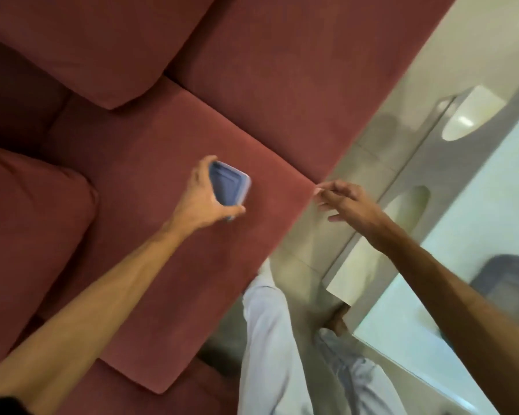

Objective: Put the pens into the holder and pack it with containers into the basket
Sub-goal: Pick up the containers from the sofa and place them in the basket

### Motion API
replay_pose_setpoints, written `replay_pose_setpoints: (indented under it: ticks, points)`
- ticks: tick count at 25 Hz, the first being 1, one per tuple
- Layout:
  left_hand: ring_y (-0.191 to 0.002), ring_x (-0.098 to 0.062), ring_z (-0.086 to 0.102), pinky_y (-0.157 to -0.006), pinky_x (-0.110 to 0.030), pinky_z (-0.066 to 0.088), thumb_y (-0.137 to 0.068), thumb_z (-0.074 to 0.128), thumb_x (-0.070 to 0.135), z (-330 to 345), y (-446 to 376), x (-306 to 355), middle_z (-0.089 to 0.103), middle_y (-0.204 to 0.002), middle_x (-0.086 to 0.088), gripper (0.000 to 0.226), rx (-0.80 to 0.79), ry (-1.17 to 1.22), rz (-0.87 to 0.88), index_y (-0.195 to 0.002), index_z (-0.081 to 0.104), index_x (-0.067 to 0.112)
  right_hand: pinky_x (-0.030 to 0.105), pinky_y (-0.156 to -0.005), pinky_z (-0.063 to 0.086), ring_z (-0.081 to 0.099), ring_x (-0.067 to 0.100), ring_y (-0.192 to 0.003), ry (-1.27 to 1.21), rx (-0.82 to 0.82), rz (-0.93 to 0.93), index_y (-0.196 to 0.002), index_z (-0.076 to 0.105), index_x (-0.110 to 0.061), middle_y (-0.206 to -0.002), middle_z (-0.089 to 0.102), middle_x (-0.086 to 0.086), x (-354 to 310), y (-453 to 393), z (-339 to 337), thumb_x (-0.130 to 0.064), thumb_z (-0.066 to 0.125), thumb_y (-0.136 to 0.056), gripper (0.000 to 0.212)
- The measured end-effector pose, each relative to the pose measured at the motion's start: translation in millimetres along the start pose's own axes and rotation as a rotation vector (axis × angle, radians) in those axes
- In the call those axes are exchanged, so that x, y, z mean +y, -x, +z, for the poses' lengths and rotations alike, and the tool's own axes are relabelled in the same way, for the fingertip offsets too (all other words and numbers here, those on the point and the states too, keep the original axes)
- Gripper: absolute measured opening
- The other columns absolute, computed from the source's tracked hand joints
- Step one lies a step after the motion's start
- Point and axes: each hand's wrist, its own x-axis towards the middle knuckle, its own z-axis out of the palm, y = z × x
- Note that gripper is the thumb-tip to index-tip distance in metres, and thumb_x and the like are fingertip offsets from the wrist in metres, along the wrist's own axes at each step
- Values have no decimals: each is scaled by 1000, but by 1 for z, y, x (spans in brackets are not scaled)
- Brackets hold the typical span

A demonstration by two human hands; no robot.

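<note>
The left hand [204, 199] clamps a blue, lidded container [228, 187] between thumb and fingers, lid toward us, above the red sofa cushion [150, 163], probably for carrying. The right hand [345, 202] is loosely open, holding nothing I can make out. No writing is legible. Pens, holder and basket aren't visible.

The sofa [168, 139] wore matt, finely napped red cloth. The blue container [226, 187] looked like smooth plastic. The floor [369, 163] was glossy tile, the trousers [270, 339] pale cloth.
</note>
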Motion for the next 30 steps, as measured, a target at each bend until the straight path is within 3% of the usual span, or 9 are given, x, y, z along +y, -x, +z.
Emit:
replay_pose_setpoints:
  ticks: [4, 7, 10, 14, 16, 18, 23, 26, 30]
  points:
    - [-141, -20, 46, -112, -43, 43, -53, 94, 59, 129, 87, 130, 41, -157, 6, 133, -234, -141, 348, -161, 23, 30, 44, -93, 59, 73, 20, -105, -137, -15, 104, -125, 65, -28, -117, 75, -5, 87, 80, -68, -53, 73, -91, 43]
    - [-135, -22, 48, -110, -44, 45, -55, 94, 59, 222, 136, 213, 42, -156, 4, 130, -356, -166, 548, -161, 23, 29, 45, -85, 65, 73, 18, -92, -232, 110, 58, -121, 66, -21, -105, 75, 4, 170, 144, -130, -30, 79, -91, 34]
    - [-138, -24, 41, -115, -52, 43, -56, 85, 78, 297, 162, 268, 35, -159, 0, 135, -406, -187, 637, -162, 18, 27, 46, -80, 66, 71, 19, -89, -297, 235, 49, -122, 65, -16, -100, 74, 7, 240, 185, -196, -18, 79, -90, 36]
    - [-151, -26, 26, -126, -60, 24, -74, 77, 78, 373, 169, 317, 24, -166, 0, 118, -411, -185, 488, -162, 15, 28, 42, -74, 66, 75, 22, -97, -363, 510, 49, -124, 65, -15, -108, 73, 5, 343, 218, -295, -16, 79, -88, 39]
    - [-153, -28, 27, -126, -58, 27, -85, 76, 67, 393, 158, 320, 29, -166, -4, 102, -388, -205, 413, -160, 21, 26, 34, -71, 65, 73, 21, -101, -342, 641, 54, -126, 63, -17, -111, 71, 4, 391, 222, -333, -14, 76, -90, 38]
    - [-152, -29, 30, -120, -55, 34, -90, 75, 60, 399, 145, 313, 34, -165, -5, 91, -365, -220, 332, -158, 26, 26, 39, -76, 65, 71, 23, -106, -309, 726, 78, -128, 61, -17, -116, 71, 8, 439, 214, -356, -12, 74, -90, 40]
    - [-149, -29, 35, -117, -52, 39, -93, 73, 56, 396, 118, 274, 46, -158, -7, 79, -333, -290, 177, -154, 37, 22, 48, -90, 62, 70, 24, -104, -515, 754, 325, -116, 58, -22, -126, 68, 11, 525, 159, -353, -13, 70, -92, 29]
    - [-147, -29, 38, -115, -48, 40, -92, 76, 52, 384, 108, 252, 52, -153, -8, 76, -324, -312, 102, -151, 42, 19, 38, -81, 61, 70, 20, -93, -553, 715, 384, -105, 59, -23, -123, 71, 13, 533, 137, -336, -7, 67, -94, 21]
    - [-143, -28, 41, -104, -39, 38, -94, 74, 50, 367, 103, 240, 56, -149, -6, 69, -331, -313, 46, -149, 46, 18, 24, -65, 56, 70, 20, -96, -324, 692, 378, -124, 63, -20, -115, 71, 4, 521, 129, -327, 0, 59, -96, 35]
